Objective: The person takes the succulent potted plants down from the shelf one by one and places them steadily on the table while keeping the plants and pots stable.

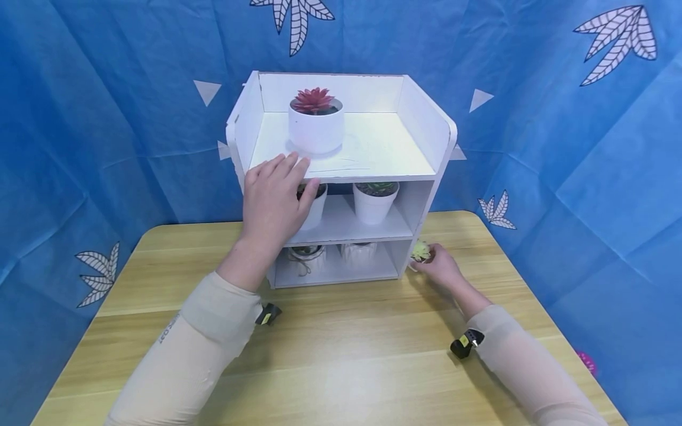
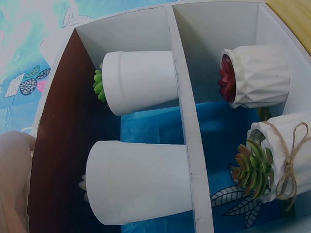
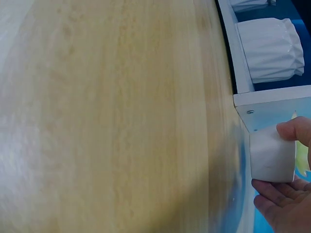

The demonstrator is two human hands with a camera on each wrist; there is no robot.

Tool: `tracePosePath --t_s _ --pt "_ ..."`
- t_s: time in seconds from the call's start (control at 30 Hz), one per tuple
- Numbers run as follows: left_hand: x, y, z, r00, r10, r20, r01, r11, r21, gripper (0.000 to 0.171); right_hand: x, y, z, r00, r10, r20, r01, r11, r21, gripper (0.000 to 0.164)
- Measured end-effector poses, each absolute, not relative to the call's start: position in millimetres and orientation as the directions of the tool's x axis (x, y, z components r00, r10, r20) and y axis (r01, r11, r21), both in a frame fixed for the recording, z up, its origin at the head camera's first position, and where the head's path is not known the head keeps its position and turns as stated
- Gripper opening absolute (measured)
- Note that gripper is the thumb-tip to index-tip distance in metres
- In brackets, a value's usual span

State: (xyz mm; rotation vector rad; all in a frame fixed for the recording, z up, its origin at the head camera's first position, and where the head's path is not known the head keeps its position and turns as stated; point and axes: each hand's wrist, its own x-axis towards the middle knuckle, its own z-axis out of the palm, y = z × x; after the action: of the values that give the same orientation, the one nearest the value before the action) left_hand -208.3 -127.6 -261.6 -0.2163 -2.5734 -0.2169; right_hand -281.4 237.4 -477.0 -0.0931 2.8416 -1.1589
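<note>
My right hand (image 1: 440, 264) grips a small white pot (image 3: 273, 154) with a yellow-green succulent (image 1: 421, 250), beside the lower right side of the white shelf (image 1: 341, 236). In the right wrist view the thumb lies on one side of this pot and the fingers on the other. My left hand (image 1: 274, 198) rests with straight fingers over the front left edge of the top board. Just behind those fingertips stands a round white pot (image 1: 317, 131) with a red succulent (image 1: 314, 100).
Two plain white pots stand on the middle level, one at right (image 1: 375, 204). On the bottom level are a faceted pot (image 2: 262, 75) with a red plant and a twine-tied pot (image 2: 291, 165) with a green succulent. The wooden table (image 1: 341, 355) meets a blue cloth (image 1: 133, 118) behind.
</note>
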Motion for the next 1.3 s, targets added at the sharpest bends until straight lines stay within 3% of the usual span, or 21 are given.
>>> tracePosePath --t_s 0.67,1.3 --pt "-211 -129 -265 -0.829 0.111 0.548 0.201 0.974 0.107 0.058 -281 231 -489 -0.998 -0.052 -0.030 -0.015 0.706 -0.708 0.065" --pt "-215 -129 -266 -0.830 0.110 0.546 0.198 0.974 0.106 0.059 -282 223 -483 -0.999 -0.019 -0.034 0.010 0.737 -0.676 0.076"
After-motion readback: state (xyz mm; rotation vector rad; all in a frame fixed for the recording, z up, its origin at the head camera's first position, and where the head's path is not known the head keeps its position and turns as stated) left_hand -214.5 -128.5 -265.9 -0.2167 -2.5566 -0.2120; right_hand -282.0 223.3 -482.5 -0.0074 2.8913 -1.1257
